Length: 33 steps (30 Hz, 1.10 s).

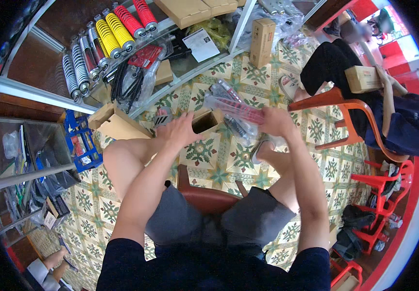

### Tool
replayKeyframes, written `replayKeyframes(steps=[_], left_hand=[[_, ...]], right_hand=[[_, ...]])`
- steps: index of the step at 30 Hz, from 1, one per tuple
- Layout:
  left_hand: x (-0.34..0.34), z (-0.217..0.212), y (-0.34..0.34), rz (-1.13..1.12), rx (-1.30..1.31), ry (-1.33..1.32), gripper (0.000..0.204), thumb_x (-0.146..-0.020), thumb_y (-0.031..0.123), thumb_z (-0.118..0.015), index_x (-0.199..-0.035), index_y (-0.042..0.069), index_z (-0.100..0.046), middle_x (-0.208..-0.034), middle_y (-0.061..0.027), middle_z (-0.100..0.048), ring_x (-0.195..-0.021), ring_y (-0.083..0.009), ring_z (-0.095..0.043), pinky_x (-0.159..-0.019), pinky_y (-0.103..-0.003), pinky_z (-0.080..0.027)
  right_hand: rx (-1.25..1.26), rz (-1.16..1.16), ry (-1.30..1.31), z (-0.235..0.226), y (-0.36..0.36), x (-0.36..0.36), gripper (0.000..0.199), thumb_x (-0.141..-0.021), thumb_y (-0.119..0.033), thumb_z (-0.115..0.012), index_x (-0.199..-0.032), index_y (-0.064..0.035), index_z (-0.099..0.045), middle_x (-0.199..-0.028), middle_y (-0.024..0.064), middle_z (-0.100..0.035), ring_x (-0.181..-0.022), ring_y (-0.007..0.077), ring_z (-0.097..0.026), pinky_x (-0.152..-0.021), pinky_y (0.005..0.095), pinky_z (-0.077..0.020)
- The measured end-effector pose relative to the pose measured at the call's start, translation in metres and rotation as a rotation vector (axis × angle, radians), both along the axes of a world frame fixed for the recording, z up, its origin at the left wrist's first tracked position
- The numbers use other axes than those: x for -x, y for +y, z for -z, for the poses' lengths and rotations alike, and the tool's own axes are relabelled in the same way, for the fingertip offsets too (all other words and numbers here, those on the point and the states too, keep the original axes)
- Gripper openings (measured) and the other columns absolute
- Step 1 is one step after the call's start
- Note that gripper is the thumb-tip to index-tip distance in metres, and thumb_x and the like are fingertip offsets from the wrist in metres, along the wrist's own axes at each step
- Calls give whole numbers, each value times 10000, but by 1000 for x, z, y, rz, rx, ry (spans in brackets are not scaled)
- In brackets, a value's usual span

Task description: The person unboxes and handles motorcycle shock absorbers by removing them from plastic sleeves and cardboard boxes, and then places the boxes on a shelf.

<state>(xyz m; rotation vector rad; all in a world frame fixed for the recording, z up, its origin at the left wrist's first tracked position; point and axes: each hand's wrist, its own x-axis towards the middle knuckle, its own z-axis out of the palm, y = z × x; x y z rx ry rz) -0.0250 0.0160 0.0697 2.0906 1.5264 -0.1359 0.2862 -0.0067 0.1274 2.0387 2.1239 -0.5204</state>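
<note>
I sit on a red stool [208, 198] with my knees apart. My left hand [179, 130] grips the open end of a long brown cardboard box [208, 120] held over the tiled floor. My right hand [276, 121] holds a red shock absorber wrapped in a clear plastic bag [236, 110], its near end at the box's mouth. The far end of the bagged part points up and to the left, away from me.
A glass display case [98, 43] at the upper left holds yellow, red and chrome shock absorbers. Open cardboard boxes [115, 123] and a blue crate [81, 138] lie left. A tall box [262, 41] stands ahead. A seated person [345, 68] and orange and red plastic chairs [355, 121] are right.
</note>
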Motion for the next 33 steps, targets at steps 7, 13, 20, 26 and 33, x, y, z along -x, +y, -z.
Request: replayKeyframes(steps=[7,13,20,26,33], left_hand=[[-6,-9,-14,41,-70,-131,798,-602,408,-848,-1223,66,-481,-1147,-141,-571,-1015,-365,-622,-822,-462,-531],[-12,27,-14,117,-241,-271,722,-621,356,-832,-1176,51,-486,-1155,-147,-534,-973,-373,-628,-816,-468,-531],[-17,43,-14,190,-335,-265,608,-661,206,-821,-1151,69,-489,-1142,-129,-510,-930,-377,-638,-765,-472,-536],[-15,30,-17,193,-296,-368,637,-628,214,-847,-1141,83,-494,-1156,-117,-515,-943,-370,-638,-764,-478,-539],[-20,18,-17,141,-186,-397,671,-591,315,-855,-1138,100,-532,-1152,-115,-528,-1020,-360,-614,-829,-479,-526]], right_hand=[[-164,-177,-305,-197,-51,15,291,-648,-249,-693,-840,-32,-668,-725,180,-665,-754,359,-671,-715,447,-541],[-159,-172,-296,-271,-79,41,275,-614,-234,-706,-802,-37,-661,-701,190,-645,-738,358,-661,-700,446,-534],[-56,-304,-269,-239,-67,63,360,-592,-270,-715,-844,-16,-671,-733,184,-655,-747,371,-657,-709,442,-531],[-7,-349,-303,-207,-44,85,323,-598,-270,-715,-783,-7,-687,-723,190,-668,-727,353,-679,-688,420,-552],[136,-351,-380,-193,-21,126,297,-668,-272,-705,-842,-31,-710,-850,152,-710,-818,299,-707,-726,407,-563]])
